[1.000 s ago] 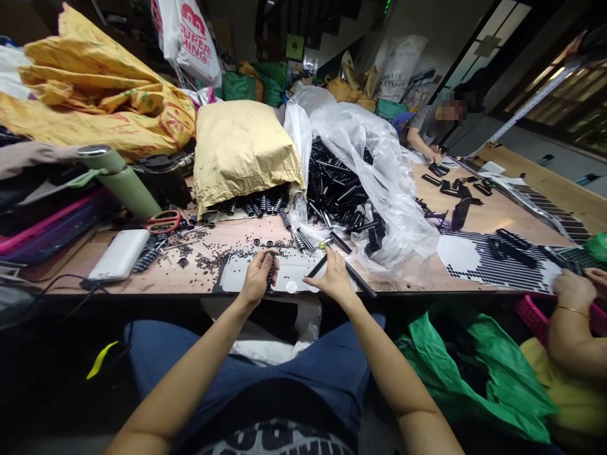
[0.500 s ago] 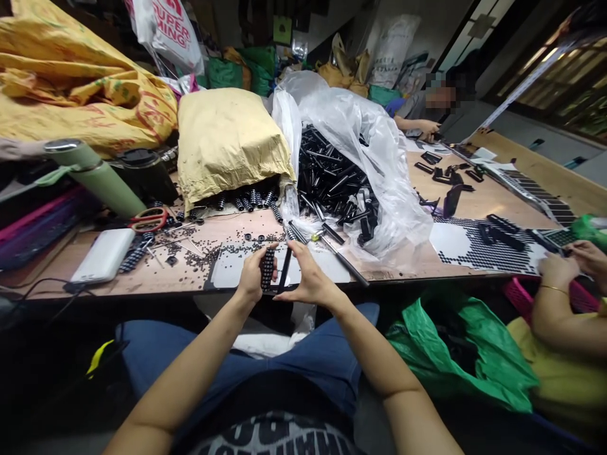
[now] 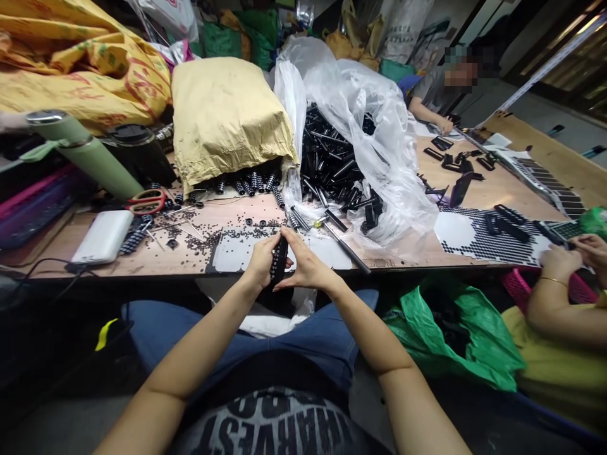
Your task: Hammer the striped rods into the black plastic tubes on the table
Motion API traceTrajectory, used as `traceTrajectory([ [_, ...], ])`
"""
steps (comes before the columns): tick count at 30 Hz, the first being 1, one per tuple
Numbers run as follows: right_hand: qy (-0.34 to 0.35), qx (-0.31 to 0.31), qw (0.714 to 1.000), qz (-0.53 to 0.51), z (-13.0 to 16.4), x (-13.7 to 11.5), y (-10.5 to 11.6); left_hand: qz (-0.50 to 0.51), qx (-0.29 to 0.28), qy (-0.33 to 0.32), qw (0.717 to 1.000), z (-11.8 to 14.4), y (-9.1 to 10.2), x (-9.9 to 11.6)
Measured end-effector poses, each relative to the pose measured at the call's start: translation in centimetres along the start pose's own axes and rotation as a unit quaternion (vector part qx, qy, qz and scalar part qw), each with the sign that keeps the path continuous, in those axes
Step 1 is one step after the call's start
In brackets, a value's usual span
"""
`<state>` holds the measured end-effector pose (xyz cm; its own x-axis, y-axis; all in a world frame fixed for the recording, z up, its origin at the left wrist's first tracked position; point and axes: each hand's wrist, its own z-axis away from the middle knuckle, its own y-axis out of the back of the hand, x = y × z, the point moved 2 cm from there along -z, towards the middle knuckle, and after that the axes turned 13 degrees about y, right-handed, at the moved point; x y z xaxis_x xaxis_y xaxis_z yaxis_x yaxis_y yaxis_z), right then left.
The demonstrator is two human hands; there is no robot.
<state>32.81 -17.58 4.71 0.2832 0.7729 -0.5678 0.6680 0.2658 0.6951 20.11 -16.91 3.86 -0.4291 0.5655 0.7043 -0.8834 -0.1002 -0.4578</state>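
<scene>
At the far left, a yellow sack (image 3: 85, 69) is heaped behind a tilted green flask (image 3: 107, 167) and a black cup (image 3: 142, 158). In front of them lie red-handled scissors (image 3: 150, 212) and a white box (image 3: 105, 237), the latter near the front edge of the desk (image 3: 408, 256). Next come scattered black bits (image 3: 190, 237), spreading onto a pale mat (image 3: 232, 256) along that edge, with a paper sack (image 3: 227, 120) standing behind. Above the mat, the left hand (image 3: 262, 260) is curled around the studded black part (image 3: 279, 262), held upright, its lower end overlapping the front edge in this view. The right hand (image 3: 308, 262) grips the part lengthwise, fingers at its top and thumb at its bottom; the gap between palm and part is open. To the right, a screwdriver (image 3: 348, 248) slants toward the edge, before a clear bag (image 3: 391, 158) spilling black tubes (image 3: 327, 151). A strip of wood shows along the edge from there to the dotted sheet (image 3: 455, 234), which reaches the front margin. Below hangs a green bag (image 3: 493, 354); at the far right is a co-worker's hand (image 3: 562, 260).
</scene>
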Motion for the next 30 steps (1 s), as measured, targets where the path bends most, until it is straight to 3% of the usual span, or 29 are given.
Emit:
traceTrajectory([
  [10,-0.049,0.06,0.997,-0.028,1.1,1.1,-1.5,-0.059,0.003,0.037,0.998,-1.2,0.5,-0.9],
  [13,-0.099,0.083,0.992,0.014,1.5,2.2,-2.5,-0.183,0.016,-0.059,0.981,-2.4,0.9,-1.9],
  [15,-0.143,0.102,0.983,0.054,1.9,3.3,-3.4,-0.329,0.052,-0.192,0.923,-3.2,1.1,-2.7],
  [17,-0.175,0.1,0.976,0.088,2.6,4.2,-4.2,-0.478,0.088,-0.296,0.822,-3.9,1.3,-3.8],
  [20,-0.214,0.073,0.963,0.148,4.7,5.3,-3.6,-0.63,0.075,-0.346,0.691,-5.0,1.9,-5.0],
  [22,-0.286,0.08,0.924,0.24,6.8,6.1,-1.3,-0.688,0.047,-0.363,0.627,-5.4,2.5,-5.0],
  [23,-0.343,0.091,0.885,0.302,8.0,6.5,0.2,-0.708,0.04,-0.372,0.6,-5.5,2.9,-4.9],
  [24,-0.396,0.087,0.843,0.353,9.0,6.9,1.7,-0.723,0.038,-0.379,0.577,-5.5,3.3,-4.7],
  [26,-0.449,0.043,0.798,0.4,10.4,7.2,4.1,-0.741,0.047,-0.386,0.547,-5.5,3.9,-4.4],
  [28,-0.457,0.004,0.801,0.386,11.1,6.7,5.0,-0.745,0.06,-0.386,0.541,-5.2,4.1,-4.3],
  [30,-0.445,0.003,0.832,0.331,11.4,5.1,4.5,-0.743,0.068,-0.384,0.544,-5.0,4.1,-4.3],
])
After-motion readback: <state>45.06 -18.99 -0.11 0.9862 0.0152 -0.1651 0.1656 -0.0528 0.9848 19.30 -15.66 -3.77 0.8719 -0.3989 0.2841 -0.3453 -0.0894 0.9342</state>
